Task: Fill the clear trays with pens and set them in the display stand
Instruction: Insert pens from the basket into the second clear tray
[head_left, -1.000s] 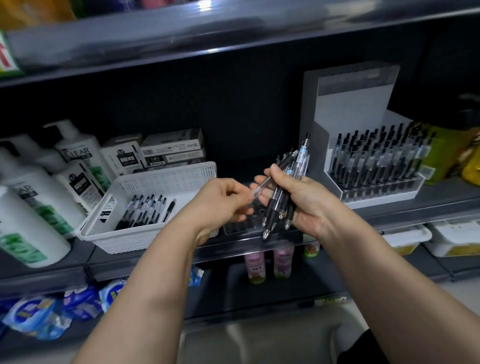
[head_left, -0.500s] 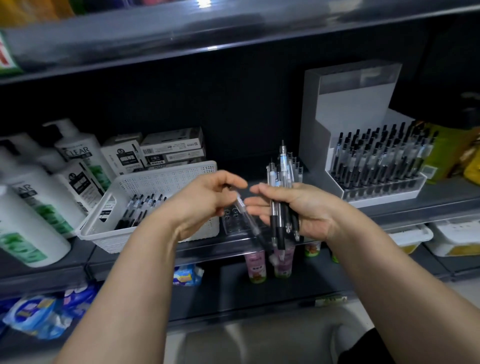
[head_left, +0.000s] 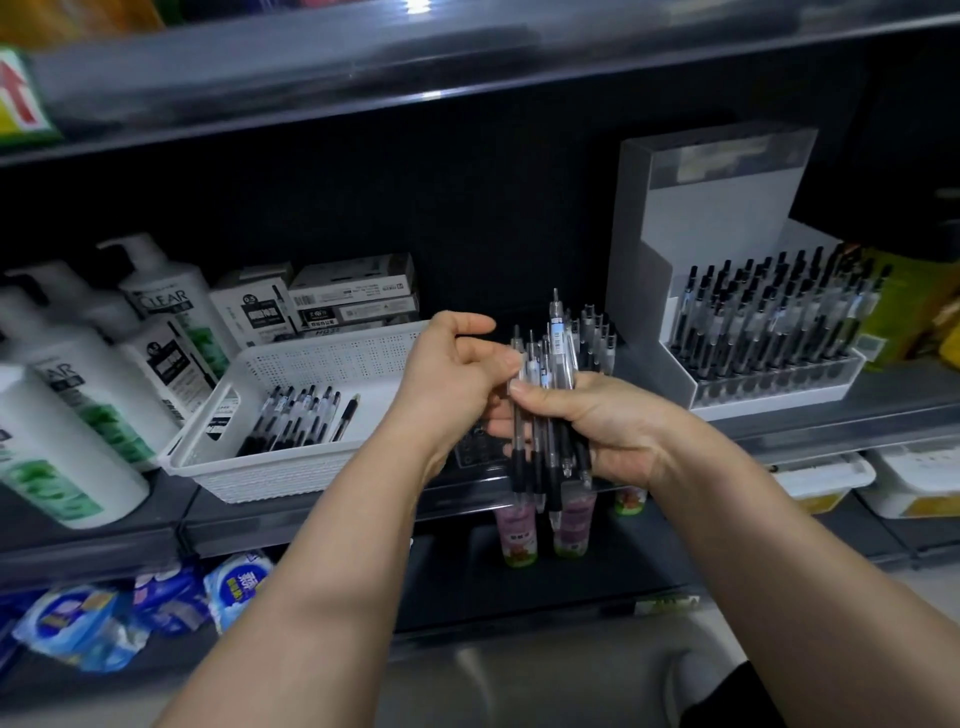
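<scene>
On the dark metal shelf, right of the white perforated plastic basket, the right hand is clasping upright clear-barrelled pens in a full grip; the left hand, apart earlier, is pinching one.

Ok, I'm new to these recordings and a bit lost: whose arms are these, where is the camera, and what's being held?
No machine here: a person wears one camera on the head, looking down at their own arms before a shop shelf. The right hand grips a bundle of pens upright. The left hand touches the bundle's left edge with its thumb; whether it grips a pen is unclear. On the shelf: a white basket of loose pens, a display stand holding rows of pens, and shampoo bottles.
</scene>
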